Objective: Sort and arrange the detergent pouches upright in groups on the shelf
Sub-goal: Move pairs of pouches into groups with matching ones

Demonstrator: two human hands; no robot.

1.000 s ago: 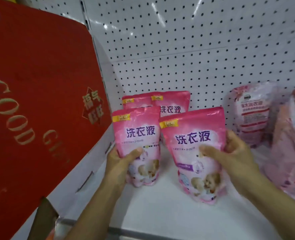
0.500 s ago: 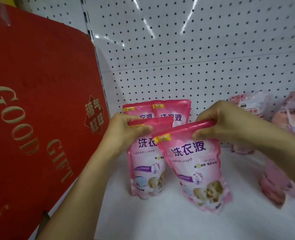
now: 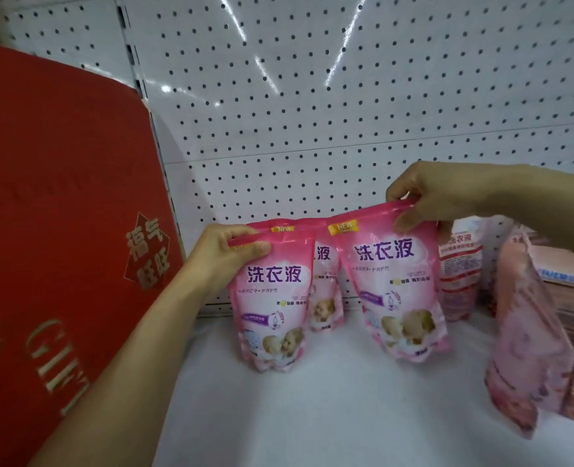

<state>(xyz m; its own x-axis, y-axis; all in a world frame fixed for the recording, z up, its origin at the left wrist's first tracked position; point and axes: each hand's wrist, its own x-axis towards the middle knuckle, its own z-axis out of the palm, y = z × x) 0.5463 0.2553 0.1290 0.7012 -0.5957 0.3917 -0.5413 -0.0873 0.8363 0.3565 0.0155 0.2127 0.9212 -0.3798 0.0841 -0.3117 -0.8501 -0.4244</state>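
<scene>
Standing two pink pouches upright near the shelf's back edge, each pinched by its top seal.
The left pouch is pinched by the left hand, the right pouch by the right hand; if released carelessly, either soft pouch could be tipped forward, or the rear pouch knocked over.

On the shelf two pouches stood side by side: my left hand held the left pouch, my right hand the right pouch. A third pouch stood behind, between them; a box leaned at left.
</scene>
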